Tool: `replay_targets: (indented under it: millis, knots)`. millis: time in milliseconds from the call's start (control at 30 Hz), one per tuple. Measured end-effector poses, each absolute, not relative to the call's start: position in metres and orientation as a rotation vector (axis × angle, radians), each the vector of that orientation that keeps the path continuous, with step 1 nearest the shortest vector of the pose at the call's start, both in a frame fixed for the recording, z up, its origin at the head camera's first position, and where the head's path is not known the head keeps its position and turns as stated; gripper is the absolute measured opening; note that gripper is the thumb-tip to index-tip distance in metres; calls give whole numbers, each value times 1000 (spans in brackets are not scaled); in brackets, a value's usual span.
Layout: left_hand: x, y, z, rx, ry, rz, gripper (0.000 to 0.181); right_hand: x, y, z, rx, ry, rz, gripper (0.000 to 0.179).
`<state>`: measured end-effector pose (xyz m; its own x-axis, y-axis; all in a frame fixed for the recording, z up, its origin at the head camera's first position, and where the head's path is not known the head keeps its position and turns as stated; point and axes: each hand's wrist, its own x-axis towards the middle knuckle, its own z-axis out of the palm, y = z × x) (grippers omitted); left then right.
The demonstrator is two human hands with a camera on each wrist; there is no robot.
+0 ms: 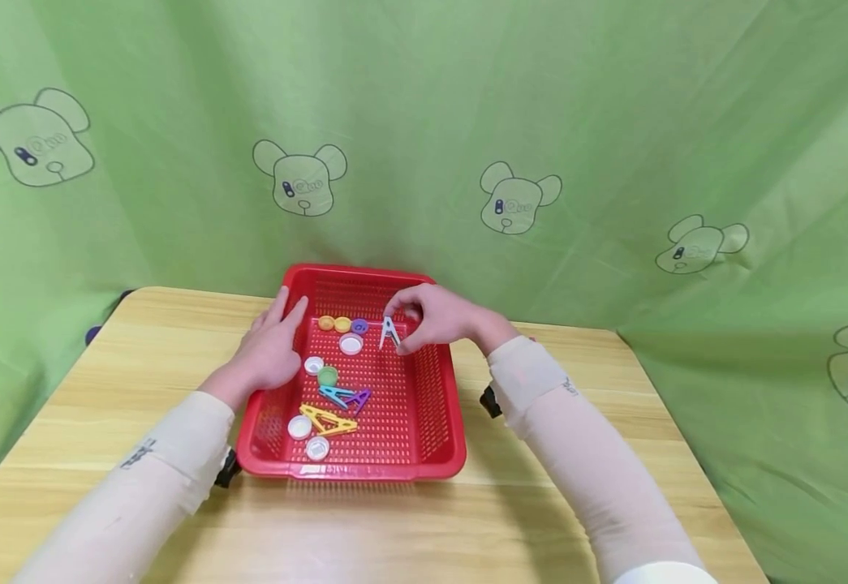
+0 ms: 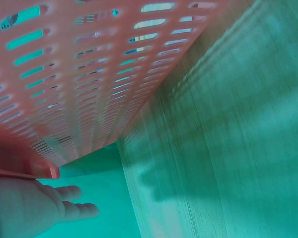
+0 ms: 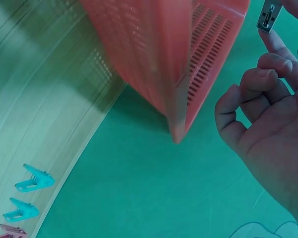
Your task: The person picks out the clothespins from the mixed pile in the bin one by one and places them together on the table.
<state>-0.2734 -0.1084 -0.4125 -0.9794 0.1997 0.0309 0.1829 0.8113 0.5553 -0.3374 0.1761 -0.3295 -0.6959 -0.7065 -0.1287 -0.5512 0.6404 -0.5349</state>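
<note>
A red perforated plastic basket [image 1: 376, 470] stands on the table. Over its left rim lies my left hand [image 1: 266, 347], fingers extended; the left wrist view shows this hand [image 2: 27, 206] against the basket's outer side. Thumb and index finger of my right hand [image 1: 441, 316] pinch a pale clothes peg [image 1: 389, 331] above the basket's right part. Inside lie a yellow peg [image 1: 329, 420], a blue peg [image 1: 336, 396] and a purple peg [image 1: 358, 401]. Several round caps share the basket, among them a green cap [image 1: 327, 375] and a white cap [image 1: 351, 344].
The wooden table [image 1: 139, 357] ends at a green curtain [image 1: 409, 97] with bear-head drawings. In the right wrist view, a blue peg [image 3: 36, 178], another blue peg [image 3: 21, 210] and a pinkish one [image 3: 11, 231] lie on the table outside the basket.
</note>
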Motion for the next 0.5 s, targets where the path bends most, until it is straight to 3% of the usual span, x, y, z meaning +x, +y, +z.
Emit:
replay_targets:
  millis: [500]
  knots:
    - [-271, -108, -412, 296, 2943, 949, 87, -336, 203, -326, -974, 2534, -714, 46]
